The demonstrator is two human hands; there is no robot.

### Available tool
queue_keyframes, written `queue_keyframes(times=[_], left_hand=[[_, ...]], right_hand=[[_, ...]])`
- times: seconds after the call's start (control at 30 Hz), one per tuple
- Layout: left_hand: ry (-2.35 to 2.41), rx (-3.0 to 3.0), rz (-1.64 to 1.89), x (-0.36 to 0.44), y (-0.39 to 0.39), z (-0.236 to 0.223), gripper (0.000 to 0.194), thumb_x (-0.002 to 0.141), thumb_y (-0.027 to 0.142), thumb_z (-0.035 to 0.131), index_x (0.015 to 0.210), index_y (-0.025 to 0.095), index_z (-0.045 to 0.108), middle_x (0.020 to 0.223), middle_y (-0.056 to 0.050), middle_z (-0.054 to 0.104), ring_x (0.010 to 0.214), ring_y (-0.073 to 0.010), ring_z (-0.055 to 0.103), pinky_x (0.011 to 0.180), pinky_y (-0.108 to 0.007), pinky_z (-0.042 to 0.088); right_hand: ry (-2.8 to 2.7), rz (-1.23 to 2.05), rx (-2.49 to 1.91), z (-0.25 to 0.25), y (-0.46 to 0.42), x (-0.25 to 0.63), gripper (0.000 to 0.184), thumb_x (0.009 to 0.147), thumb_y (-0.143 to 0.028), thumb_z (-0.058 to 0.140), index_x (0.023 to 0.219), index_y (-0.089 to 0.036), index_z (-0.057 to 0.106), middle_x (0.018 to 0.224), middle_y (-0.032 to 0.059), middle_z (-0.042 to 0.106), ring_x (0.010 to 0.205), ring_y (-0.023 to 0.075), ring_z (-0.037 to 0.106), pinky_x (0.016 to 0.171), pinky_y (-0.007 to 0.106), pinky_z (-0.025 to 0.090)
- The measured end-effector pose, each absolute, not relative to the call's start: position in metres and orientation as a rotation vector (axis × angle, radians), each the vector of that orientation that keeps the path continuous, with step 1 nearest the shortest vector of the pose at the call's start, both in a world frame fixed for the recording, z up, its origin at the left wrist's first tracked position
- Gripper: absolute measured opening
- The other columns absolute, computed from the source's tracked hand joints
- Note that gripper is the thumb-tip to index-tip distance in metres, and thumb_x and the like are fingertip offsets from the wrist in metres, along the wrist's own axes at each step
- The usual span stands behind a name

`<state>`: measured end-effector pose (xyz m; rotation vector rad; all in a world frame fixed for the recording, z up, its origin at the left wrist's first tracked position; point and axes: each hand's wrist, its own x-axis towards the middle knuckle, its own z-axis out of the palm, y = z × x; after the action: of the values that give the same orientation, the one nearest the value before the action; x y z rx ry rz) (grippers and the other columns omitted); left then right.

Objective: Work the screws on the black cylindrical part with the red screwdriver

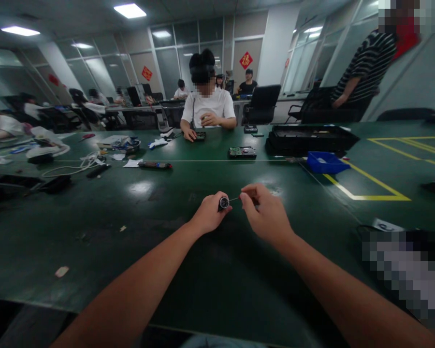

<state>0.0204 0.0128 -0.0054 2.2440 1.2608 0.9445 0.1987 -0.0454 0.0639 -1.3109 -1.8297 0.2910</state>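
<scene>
Wrapped in my left hand [210,212] is a short dark cylinder [224,203], its round, silver-rimmed end turned toward me. Thumb and index finger of my right hand [264,210] pinch the red end of a thin rod [234,198]. That rod reaches left to the side of the cylinder; whether it touches or enters it I cannot tell. Both hands are over the middle of the dark green table [188,280].
Across the table a person in a white shirt [210,107] handles a small device [200,136]. A hard drive [242,152], black tray [310,139] and blue bin [326,162] lie beyond my right hand. Left are a dark tool with a red tip [155,165] and white cable [81,164].
</scene>
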Motion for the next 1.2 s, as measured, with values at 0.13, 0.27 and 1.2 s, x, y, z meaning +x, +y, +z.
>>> queue_keyframes(times=[0.13,0.27,1.2], left_hand=[[1.264,2.246,0.936,0.022,0.012,-0.006,0.015,0.086,0.026,0.064,0.099,0.021,0.057,0.093,-0.002,0.064,0.085,-0.0188,0.057,0.076,-0.031,0.044],[1.264,2.247,0.916,0.024,0.008,-0.002,0.016,0.087,0.025,0.064,0.1,0.022,0.056,0.094,-0.002,0.064,0.086,-0.0188,0.058,0.077,-0.032,0.044],[1.356,2.204,0.87,0.025,0.006,0.001,0.015,0.089,0.027,0.063,0.101,0.021,0.056,0.094,-0.002,0.062,0.085,-0.019,0.058,0.073,-0.031,0.045]], right_hand=[[-1.928,0.263,-1.344,0.073,-0.047,0.196,0.02,0.097,-0.035,0.046,0.101,-0.021,0.06,0.08,0.0036,0.07,0.067,0.0178,0.063,0.059,0.029,0.04],[-1.906,0.261,-1.237,0.065,-0.043,0.202,0.024,0.099,-0.035,0.043,0.096,-0.021,0.062,0.076,0.0032,0.068,0.064,0.0168,0.061,0.061,0.03,0.041],[-1.476,0.558,-1.122,0.028,-0.027,0.212,0.024,0.098,-0.041,0.046,0.098,-0.021,0.058,0.082,0.004,0.068,0.073,0.0176,0.067,0.071,0.033,0.051]])
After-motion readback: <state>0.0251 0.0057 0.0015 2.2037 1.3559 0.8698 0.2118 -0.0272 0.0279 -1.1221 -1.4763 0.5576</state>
